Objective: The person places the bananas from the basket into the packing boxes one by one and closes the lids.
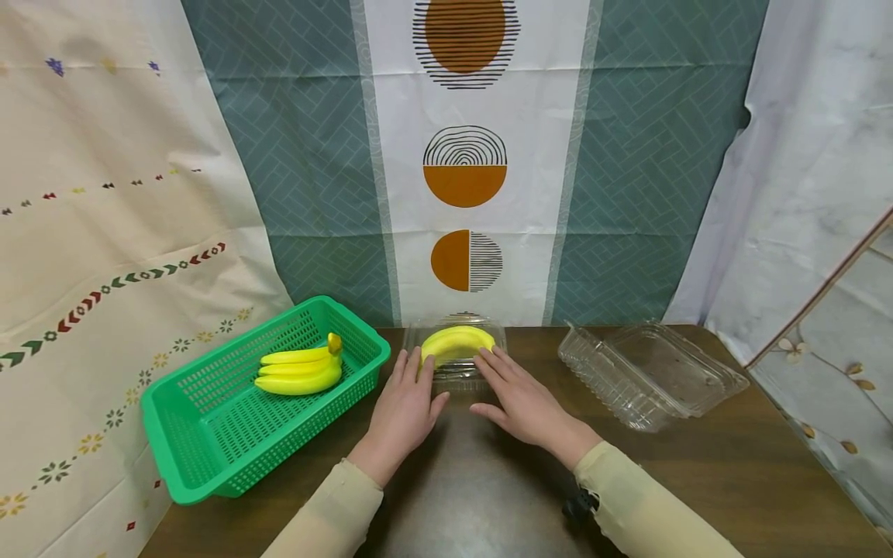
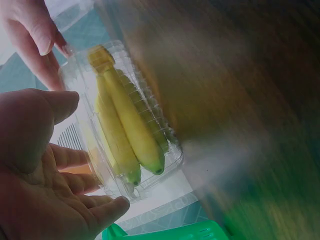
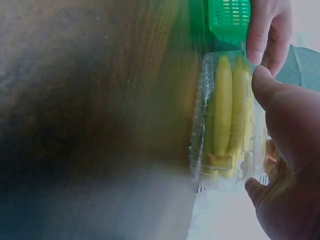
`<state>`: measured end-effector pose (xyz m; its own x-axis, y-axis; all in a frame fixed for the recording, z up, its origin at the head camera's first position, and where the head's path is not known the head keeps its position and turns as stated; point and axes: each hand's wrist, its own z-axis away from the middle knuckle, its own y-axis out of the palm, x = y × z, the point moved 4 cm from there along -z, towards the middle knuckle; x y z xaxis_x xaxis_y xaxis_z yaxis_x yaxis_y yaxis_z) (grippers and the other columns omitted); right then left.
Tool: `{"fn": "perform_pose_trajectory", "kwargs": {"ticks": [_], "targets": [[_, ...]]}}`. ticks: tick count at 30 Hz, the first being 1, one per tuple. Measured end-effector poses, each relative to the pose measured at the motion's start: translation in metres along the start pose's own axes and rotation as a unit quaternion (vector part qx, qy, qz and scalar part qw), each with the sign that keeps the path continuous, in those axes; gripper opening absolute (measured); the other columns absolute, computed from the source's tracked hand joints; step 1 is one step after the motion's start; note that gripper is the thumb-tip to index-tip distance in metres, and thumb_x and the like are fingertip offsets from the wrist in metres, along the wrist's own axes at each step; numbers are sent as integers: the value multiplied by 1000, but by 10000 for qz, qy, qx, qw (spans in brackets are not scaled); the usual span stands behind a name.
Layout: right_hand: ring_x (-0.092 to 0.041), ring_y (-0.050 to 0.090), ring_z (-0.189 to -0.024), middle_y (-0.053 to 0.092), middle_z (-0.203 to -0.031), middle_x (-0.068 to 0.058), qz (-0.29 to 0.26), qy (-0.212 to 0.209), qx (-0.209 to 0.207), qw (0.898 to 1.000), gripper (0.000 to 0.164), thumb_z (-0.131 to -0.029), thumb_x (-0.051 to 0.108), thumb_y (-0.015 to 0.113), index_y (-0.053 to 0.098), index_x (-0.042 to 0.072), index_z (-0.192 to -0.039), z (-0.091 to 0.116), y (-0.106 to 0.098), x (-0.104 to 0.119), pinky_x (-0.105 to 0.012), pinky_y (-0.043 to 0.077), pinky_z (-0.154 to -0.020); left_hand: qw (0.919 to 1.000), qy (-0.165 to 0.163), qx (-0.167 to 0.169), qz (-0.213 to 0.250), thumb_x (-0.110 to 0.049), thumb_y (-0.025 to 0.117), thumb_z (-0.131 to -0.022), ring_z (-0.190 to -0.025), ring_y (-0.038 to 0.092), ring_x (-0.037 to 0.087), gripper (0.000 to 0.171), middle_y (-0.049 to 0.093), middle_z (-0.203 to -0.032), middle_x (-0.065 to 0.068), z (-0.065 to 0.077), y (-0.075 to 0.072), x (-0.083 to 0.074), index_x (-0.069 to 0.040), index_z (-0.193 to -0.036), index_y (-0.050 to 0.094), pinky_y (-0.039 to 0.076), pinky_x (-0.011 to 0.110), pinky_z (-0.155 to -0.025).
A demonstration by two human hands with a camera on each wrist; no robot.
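A clear plastic clamshell box (image 1: 462, 383) stands at the far middle of the table. Yellow bananas (image 1: 456, 338) lie inside it; the left wrist view shows their joined stem and greenish tips through the wall. My left hand (image 1: 405, 411) touches the box's near left part with fairly straight fingers, thumb pointing inward. On the near right part lie the extended fingers of my right hand (image 1: 526, 403). Neither hand is curled round anything. Whether the lid is fully fastened cannot be seen.
A green plastic basket (image 1: 202, 449) sits at the left, holding a bunch of yellow bananas (image 1: 300, 373). Another clear clamshell box (image 1: 628, 380) lies with its lid spread at the right. Patterned cloth (image 1: 474, 108) hangs behind the brown table (image 1: 474, 496).
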<state>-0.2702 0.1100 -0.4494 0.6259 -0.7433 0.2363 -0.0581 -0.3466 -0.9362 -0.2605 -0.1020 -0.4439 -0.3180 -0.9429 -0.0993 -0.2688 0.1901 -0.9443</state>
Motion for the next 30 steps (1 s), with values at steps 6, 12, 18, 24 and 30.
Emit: {"fn": "perform_pose_trajectory", "kwargs": {"ticks": [6,12,18,24,30], "targets": [[-38,21,-167,32,-178,-18,-17,49,28,10000,88,-107,51,71,37,1,-171,-7,2,-2,-53,28,-131,9998,-1,-176,-42,-44,75,-106,-156,38,54,74,45,-166,31,-5,4,1,3,-159,54,42,59,-122],[-38,21,-167,31,-178,-18,27,76,70,9999,87,-108,51,69,35,1,-171,-12,3,-4,-53,28,-131,9995,-73,-301,-30,-41,76,-106,-158,36,54,74,43,-167,32,-8,8,3,4,-159,53,42,59,-121],[-38,22,-167,30,-179,-18,30,78,111,9999,87,-109,51,68,35,2,-172,-17,3,-4,-53,28,-131,9991,-133,-401,-51,-40,78,-105,-159,34,53,74,42,-168,32,-11,12,4,5,-159,53,42,60,-122],[-38,21,-167,32,-178,-18,65,11,59,10000,86,-109,50,68,35,1,-171,-21,4,-5,-53,28,-131,9985,-60,-499,-213,-39,79,-104,-158,35,52,76,43,-168,31,-11,16,3,4,-159,52,40,60,-124],[-41,24,-166,35,-176,-20,112,-41,3,9999,84,-109,47,70,38,-1,-170,-26,3,-4,-54,28,-131,9977,75,-635,-244,-38,79,-104,-156,39,53,73,46,-164,31,-14,17,2,5,-157,54,42,61,-122]]}}
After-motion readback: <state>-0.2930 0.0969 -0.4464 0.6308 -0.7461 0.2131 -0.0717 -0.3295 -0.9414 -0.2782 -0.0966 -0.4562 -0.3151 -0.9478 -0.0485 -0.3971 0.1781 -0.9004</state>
